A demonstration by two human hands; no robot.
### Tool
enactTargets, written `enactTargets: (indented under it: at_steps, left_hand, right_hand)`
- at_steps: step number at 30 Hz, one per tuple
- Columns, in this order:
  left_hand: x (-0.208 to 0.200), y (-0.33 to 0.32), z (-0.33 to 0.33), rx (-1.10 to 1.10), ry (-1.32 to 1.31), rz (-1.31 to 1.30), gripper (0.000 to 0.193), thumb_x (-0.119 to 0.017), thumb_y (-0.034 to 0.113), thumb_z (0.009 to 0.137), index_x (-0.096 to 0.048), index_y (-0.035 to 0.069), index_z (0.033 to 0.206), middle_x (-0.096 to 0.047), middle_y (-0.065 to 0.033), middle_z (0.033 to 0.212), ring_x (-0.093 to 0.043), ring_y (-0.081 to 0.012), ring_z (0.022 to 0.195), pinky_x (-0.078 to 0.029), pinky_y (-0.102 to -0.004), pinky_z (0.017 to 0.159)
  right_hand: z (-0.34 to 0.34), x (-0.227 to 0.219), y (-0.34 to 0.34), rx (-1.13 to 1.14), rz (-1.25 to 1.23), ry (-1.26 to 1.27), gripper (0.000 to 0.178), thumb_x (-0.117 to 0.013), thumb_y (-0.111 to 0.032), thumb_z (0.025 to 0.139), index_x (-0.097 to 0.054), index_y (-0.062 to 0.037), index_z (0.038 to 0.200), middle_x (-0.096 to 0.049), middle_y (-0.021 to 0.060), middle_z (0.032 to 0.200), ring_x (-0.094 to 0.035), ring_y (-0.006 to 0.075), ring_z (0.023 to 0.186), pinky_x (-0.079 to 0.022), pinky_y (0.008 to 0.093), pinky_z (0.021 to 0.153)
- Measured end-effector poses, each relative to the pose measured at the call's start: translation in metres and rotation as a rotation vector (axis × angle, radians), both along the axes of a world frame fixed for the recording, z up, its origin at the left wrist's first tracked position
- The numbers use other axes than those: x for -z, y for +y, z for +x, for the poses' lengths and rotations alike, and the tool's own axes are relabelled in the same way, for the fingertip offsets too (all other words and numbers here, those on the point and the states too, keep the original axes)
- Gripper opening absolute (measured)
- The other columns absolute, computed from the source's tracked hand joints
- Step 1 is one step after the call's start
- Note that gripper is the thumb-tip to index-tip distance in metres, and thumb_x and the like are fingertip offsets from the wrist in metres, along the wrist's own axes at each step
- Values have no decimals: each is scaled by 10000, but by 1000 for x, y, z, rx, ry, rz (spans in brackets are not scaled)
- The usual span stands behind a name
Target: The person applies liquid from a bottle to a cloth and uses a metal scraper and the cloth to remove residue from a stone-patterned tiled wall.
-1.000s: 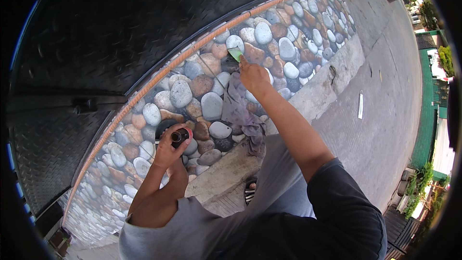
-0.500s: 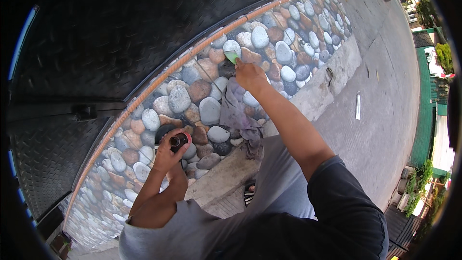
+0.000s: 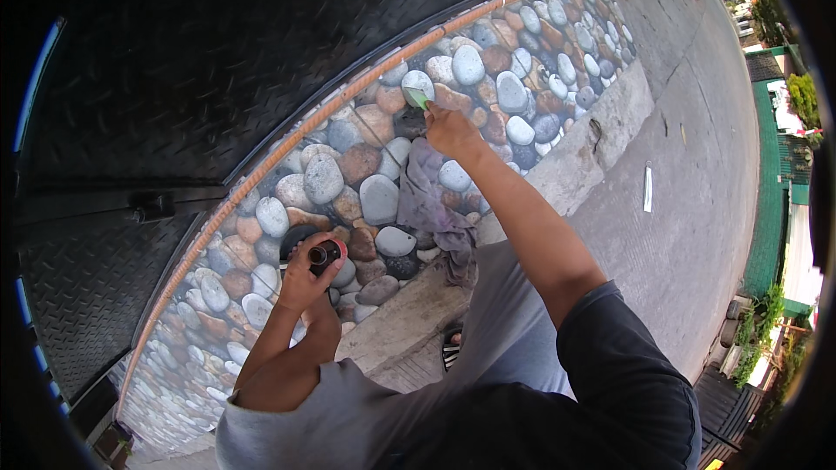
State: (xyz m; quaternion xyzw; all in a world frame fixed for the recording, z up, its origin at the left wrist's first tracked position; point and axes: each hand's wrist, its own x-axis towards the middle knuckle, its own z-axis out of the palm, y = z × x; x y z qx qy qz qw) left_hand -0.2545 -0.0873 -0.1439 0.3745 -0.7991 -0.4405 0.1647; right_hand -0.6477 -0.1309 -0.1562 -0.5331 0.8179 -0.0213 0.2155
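Observation:
My right hand (image 3: 451, 130) reaches out over a surface with a rounded-pebble pattern (image 3: 379, 200). Its fingers are closed on a small green scraper (image 3: 416, 97), whose flat blade lies at or just above a pale pebble; whether it touches is hard to tell. Nearer to me, my left hand (image 3: 306, 271) is wrapped round a small dark bottle (image 3: 324, 254) with a reddish label, its round opening turned up towards me. A crumpled greyish-purple rag (image 3: 431, 200) lies between the two hands, partly hanging over the near edge of the pebble-patterned strip.
An orange-brown trim (image 3: 348, 94) borders the strip's far side, below a black textured metal gate (image 3: 218, 52). A concrete kerb (image 3: 592, 161) runs along the near side, with grey pavement (image 3: 688, 122) to the right. My sandalled foot (image 3: 451, 348) is beside the kerb.
The green scraper has tilted and shifted slightly left in my right hand, showing its blade differently. My left hand and the bottle stay in place.

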Motion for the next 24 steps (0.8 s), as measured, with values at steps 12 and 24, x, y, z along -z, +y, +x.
enactTargets:
  at_steps: [12, 24]
  left_hand:
    - [0, 1, 2, -20, -19, 74, 529, -787, 225, 846, -548, 112, 1303, -662, -106, 1262, -636, -329, 1165, -406, -484, 1066]
    - [3, 2, 0, -31, 41, 59, 532, -790, 229, 843, -549, 94, 1298, -664, -118, 1249, -640, -343, 1144, -417, -478, 1052]
  right_hand:
    - [9, -18, 0, 36, 39, -41, 486, -345, -319, 1057, -471, -94, 1469, -688, 242, 1132, -666, 398, 1072, -513, 484, 945]
    - [5, 0, 8, 49, 20, -5, 500, -312, -307, 1062, -428, -85, 1494, -695, 203, 1162, -671, 400, 1058, -526, 478, 926]
